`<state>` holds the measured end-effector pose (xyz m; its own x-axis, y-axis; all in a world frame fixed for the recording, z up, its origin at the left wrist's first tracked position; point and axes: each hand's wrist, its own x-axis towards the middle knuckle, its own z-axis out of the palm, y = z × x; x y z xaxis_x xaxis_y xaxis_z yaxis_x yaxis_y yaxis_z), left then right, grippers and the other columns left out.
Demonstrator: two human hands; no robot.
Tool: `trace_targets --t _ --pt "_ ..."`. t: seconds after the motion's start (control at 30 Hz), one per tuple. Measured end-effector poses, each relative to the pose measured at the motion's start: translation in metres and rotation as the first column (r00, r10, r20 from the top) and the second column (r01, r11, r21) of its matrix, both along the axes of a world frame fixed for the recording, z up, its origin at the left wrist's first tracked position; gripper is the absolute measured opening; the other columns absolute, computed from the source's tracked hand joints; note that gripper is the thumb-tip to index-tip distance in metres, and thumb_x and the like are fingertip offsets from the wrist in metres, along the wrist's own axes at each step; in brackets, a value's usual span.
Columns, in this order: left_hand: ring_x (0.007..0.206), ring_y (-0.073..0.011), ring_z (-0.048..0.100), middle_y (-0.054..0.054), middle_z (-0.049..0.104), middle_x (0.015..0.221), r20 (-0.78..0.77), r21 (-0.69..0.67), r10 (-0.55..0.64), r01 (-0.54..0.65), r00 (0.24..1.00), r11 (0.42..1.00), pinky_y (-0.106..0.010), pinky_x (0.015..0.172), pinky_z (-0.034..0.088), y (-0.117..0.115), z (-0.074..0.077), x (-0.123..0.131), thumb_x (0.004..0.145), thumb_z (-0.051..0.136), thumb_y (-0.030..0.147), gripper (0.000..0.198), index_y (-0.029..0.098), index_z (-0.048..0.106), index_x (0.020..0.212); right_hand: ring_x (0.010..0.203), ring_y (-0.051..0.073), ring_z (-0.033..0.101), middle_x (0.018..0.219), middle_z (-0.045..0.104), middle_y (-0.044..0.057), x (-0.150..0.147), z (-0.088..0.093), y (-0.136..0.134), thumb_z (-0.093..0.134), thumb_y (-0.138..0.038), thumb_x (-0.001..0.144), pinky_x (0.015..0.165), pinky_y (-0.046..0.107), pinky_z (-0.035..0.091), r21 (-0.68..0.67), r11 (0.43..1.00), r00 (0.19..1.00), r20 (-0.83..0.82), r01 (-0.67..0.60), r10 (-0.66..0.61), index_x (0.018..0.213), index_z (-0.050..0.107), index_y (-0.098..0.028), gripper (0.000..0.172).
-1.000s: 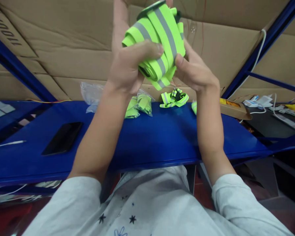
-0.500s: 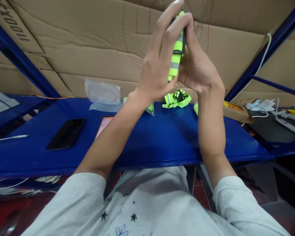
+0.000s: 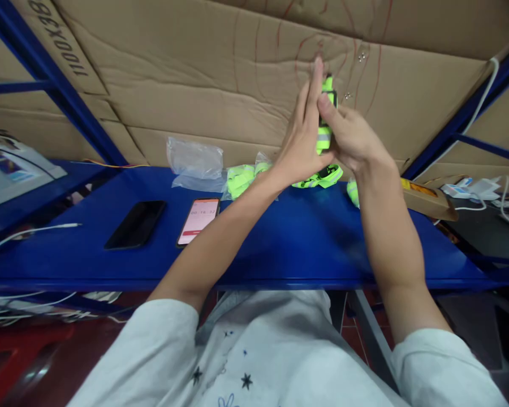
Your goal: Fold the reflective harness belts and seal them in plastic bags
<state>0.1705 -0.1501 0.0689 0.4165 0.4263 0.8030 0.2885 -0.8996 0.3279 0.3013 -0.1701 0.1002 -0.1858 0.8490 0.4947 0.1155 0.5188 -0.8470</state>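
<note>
Between my two palms, raised in front of the cardboard, is a folded neon-yellow reflective strap (image 3: 324, 138) with grey stripes and a black buckle. My right hand (image 3: 356, 133) grips it from the right, its thumb lying across the near side by the buckle. Against the strap's left side rests my left hand (image 3: 303, 133), fingers stretched straight up. Below the hands, a loose yellow reflective strap (image 3: 322, 180) lies on the blue shelf, partly covered by my left hand. Another yellow bundle (image 3: 353, 193) shows beside my right forearm.
Yellow bundles in clear plastic (image 3: 240, 180) and an empty clear bag (image 3: 197, 161) lie left of my hands. A phone with a lit timer (image 3: 199, 215) and a dark phone (image 3: 136, 225) rest on the blue shelf (image 3: 288, 243). An open cardboard box (image 3: 432, 200) stands right.
Both hands have come lower in view with the strap. My left fingers have straightened from a curl over its top, and my right thumb has moved down onto its near side.
</note>
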Motion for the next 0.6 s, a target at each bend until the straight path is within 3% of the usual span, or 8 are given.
trace_targets --t 0.13,0.23,0.33,0.4,0.47,0.53,0.57,0.6 --pt "0.167 -0.0281 -0.005 -0.011 -0.018 0.177 0.045 -0.11 -0.217 0.22 0.975 0.969 -0.047 0.136 0.012 0.017 -0.043 0.012 0.078 0.078 0.039 0.139 0.024 -0.032 0.161 0.108 0.025 0.075 0.105 0.078 0.007 0.019 -0.062 0.02 0.06 -0.068 0.096 0.089 0.04 0.066 -0.139 0.983 0.992 -0.03 0.118 -0.124 0.117 0.069 -0.021 0.053" --pt "0.167 -0.0288 0.01 -0.018 -0.006 0.177 0.103 -0.47 -0.367 0.371 0.924 0.801 -0.05 0.131 0.027 0.011 -0.064 0.005 0.083 0.075 0.036 0.129 0.027 -0.026 0.163 0.103 0.029 0.077 0.109 0.079 0.01 0.031 -0.105 0.01 0.058 -0.064 0.096 0.087 0.048 0.066 -0.296 0.941 0.986 0.015 0.165 -0.168 0.121 0.068 -0.02 0.051" --pt "0.163 -0.03 0.026 -0.021 0.013 0.175 0.123 -0.689 -0.454 0.405 0.883 0.601 -0.051 0.121 0.042 0.003 -0.066 -0.025 0.084 0.075 0.033 0.118 0.032 -0.009 0.167 0.114 0.034 0.074 0.119 0.078 0.013 0.035 -0.128 -0.005 0.058 -0.06 0.095 0.103 0.055 0.059 -0.124 0.937 0.925 0.246 0.327 -0.291 0.121 0.07 -0.017 0.052" --pt "0.152 -0.0311 0.048 -0.019 0.029 0.171 0.085 -0.697 -0.466 0.387 0.881 0.604 -0.049 0.115 0.05 0.005 -0.061 -0.058 0.087 0.074 0.036 0.098 0.034 0.016 0.166 0.122 0.037 0.07 0.126 0.076 0.015 0.034 -0.136 -0.012 0.056 -0.057 0.097 0.109 0.057 0.053 0.097 0.927 0.817 0.446 0.362 -0.366 0.13 0.068 -0.014 0.056" --pt "0.134 -0.0279 0.064 -0.015 0.049 0.16 0.021 -0.628 -0.357 0.29 0.934 0.722 -0.045 0.11 0.055 0.016 -0.054 -0.103 0.09 0.07 0.038 0.075 0.029 0.039 0.158 0.129 0.039 0.067 0.136 0.071 0.019 0.029 -0.144 -0.016 0.054 -0.052 0.1 0.112 0.056 0.051 0.236 0.921 0.683 0.618 0.311 -0.389 0.144 0.06 -0.01 0.062" --pt "0.121 -0.0223 0.07 -0.012 0.064 0.145 -0.131 -0.49 -0.027 -0.041 0.991 0.871 -0.037 0.102 0.058 0.034 -0.05 -0.154 0.093 0.065 0.031 0.06 0.023 0.051 0.151 0.137 0.039 0.061 0.15 0.06 0.023 0.023 -0.151 -0.019 0.052 -0.046 0.102 0.114 0.054 0.05 0.306 0.924 0.541 0.748 0.232 -0.383 0.154 0.05 -0.006 0.065" --pt "0.113 -0.0195 0.071 -0.007 0.069 0.137 -0.231 -0.384 0.215 -0.292 0.949 0.876 -0.034 0.098 0.059 0.044 -0.05 -0.181 0.093 0.064 0.029 0.055 0.023 0.056 0.147 0.139 0.039 0.058 0.155 0.055 0.024 0.02 -0.154 -0.021 0.051 -0.043 0.103 0.115 0.053 0.05 0.334 0.923 0.464 0.798 0.191 -0.384 0.157 0.046 -0.006 0.066" --pt "0.112 -0.0213 0.071 -0.009 0.071 0.134 -0.248 -0.343 0.352 -0.421 0.903 0.839 -0.037 0.098 0.058 0.054 -0.049 -0.205 0.092 0.063 0.024 0.052 0.018 0.058 0.144 0.139 0.04 0.058 0.158 0.051 0.024 0.016 -0.156 -0.023 0.051 -0.042 0.104 0.115 0.053 0.05 0.357 0.922 0.384 0.838 0.151 -0.388 0.159 0.044 -0.006 0.066"
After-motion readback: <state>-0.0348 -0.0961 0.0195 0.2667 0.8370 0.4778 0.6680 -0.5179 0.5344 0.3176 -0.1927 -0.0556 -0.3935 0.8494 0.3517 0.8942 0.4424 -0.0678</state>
